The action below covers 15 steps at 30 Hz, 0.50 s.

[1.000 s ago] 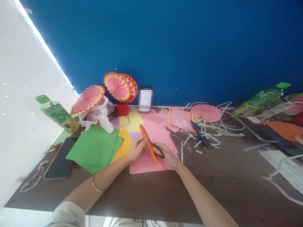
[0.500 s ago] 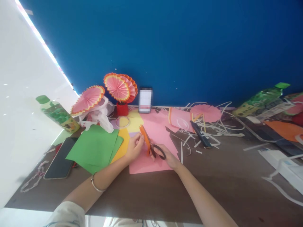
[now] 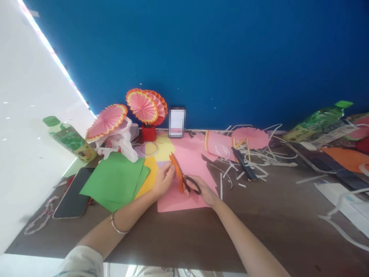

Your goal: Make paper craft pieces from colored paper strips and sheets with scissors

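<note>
My left hand [image 3: 165, 179] pinches a narrow strip of folded orange paper [image 3: 179, 177] above the pink sheets. In my right hand [image 3: 202, 190] are black-handled scissors [image 3: 193, 184], my fingers through the loops. The blades lie along the orange paper's right side, pointing up and away; whether they are spread I cannot tell. Beneath both hands lie pink sheets of paper [image 3: 184, 204]. Left of my left hand are green sheets [image 3: 115, 181] and a yellow-orange sheet [image 3: 148, 177].
Pleated paper flowers [image 3: 142, 107] stand in a red pot [image 3: 149, 133], near a propped phone [image 3: 177, 122]. A bottle [image 3: 70, 138] and another phone [image 3: 74, 195] are left. White paper strips [image 3: 271, 157] and a black cutter-like tool [image 3: 244, 164] lie right; another bottle [image 3: 318, 122] leans beyond.
My right hand and the scissors have shifted very slightly, and the orange paper's lower end sits a little differently. My left hand keeps its hold; the rest looks the same.
</note>
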Each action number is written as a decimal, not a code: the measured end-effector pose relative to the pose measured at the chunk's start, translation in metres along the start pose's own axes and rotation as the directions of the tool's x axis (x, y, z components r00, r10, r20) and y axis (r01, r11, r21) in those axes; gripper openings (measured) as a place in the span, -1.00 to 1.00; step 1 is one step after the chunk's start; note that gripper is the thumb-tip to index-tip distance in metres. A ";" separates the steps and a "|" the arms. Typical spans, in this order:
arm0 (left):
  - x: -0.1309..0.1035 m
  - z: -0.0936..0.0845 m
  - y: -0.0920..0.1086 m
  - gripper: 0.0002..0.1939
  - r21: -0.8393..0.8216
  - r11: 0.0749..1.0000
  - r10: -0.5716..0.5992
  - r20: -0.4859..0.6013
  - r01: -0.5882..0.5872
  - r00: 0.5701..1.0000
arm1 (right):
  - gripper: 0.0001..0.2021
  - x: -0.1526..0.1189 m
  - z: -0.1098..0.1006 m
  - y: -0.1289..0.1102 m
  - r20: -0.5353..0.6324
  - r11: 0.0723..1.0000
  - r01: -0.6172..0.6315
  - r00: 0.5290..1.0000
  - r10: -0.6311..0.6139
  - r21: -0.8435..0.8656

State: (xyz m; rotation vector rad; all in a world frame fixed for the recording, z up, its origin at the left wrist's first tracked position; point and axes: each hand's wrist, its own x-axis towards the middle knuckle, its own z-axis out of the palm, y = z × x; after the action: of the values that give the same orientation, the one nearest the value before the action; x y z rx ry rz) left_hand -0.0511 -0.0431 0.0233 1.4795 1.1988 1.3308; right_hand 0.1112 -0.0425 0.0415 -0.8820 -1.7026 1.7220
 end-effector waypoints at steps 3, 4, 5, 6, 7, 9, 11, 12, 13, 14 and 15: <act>0.000 0.000 0.001 -0.68 -0.003 1.000 0.005 -0.004 -0.005 1.000 | -0.62 0.000 0.002 -0.001 -0.007 1.000 -0.002 1.000 0.002 -0.001; 0.000 0.000 0.001 -0.68 -0.004 1.000 0.007 -0.003 -0.007 1.000 | -0.62 0.000 0.002 -0.002 -0.013 1.000 -0.005 1.000 0.005 -0.002; 0.000 0.000 0.001 -0.68 -0.005 1.000 0.008 -0.002 -0.008 1.000 | -0.62 0.000 0.002 -0.002 -0.019 1.000 -0.009 1.000 0.008 -0.004; 0.000 0.000 0.001 -0.67 -0.005 1.000 0.008 0.000 -0.008 1.000 | -0.62 0.000 0.003 -0.002 -0.024 1.000 -0.013 1.000 0.013 -0.005; 0.000 0.000 0.000 -0.67 -0.004 1.000 0.007 0.000 -0.007 1.000 | -0.62 0.000 0.003 -0.003 -0.027 1.000 -0.015 1.000 0.015 -0.005; 0.000 0.000 0.000 -0.67 0.002 1.000 0.007 -0.001 -0.007 1.000 | -0.62 0.000 0.003 -0.003 -0.031 1.000 -0.016 0.999 0.016 -0.001; 0.000 0.000 -0.001 -0.67 0.005 1.000 0.009 -0.004 -0.009 1.000 | -0.62 0.000 0.003 -0.003 -0.035 1.000 -0.015 0.999 0.015 0.005; 0.000 -0.001 -0.001 -0.67 0.005 1.000 0.011 -0.004 -0.011 1.000 | -0.62 0.000 0.003 -0.002 -0.036 1.000 -0.014 0.999 0.014 0.009; 0.000 -0.001 -0.002 -0.67 0.004 1.000 0.012 -0.005 -0.012 1.000 | -0.63 0.001 0.003 -0.002 -0.035 1.000 -0.013 0.999 0.013 0.012; 0.000 -0.001 -0.002 -0.66 0.004 1.000 0.013 -0.007 -0.013 1.000 | -0.63 0.001 0.003 -0.002 -0.036 1.000 -0.011 0.999 0.011 0.014; 0.000 -0.001 -0.002 -0.66 0.004 1.000 0.015 -0.009 -0.015 1.000 | -0.63 0.001 0.003 -0.002 -0.036 1.000 -0.009 0.999 0.010 0.017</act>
State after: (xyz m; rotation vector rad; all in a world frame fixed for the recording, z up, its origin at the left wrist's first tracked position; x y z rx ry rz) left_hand -0.0519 -0.0424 0.0211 1.4898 1.1985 1.3472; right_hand 0.1080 -0.0440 0.0434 -0.9094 -1.6608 1.7146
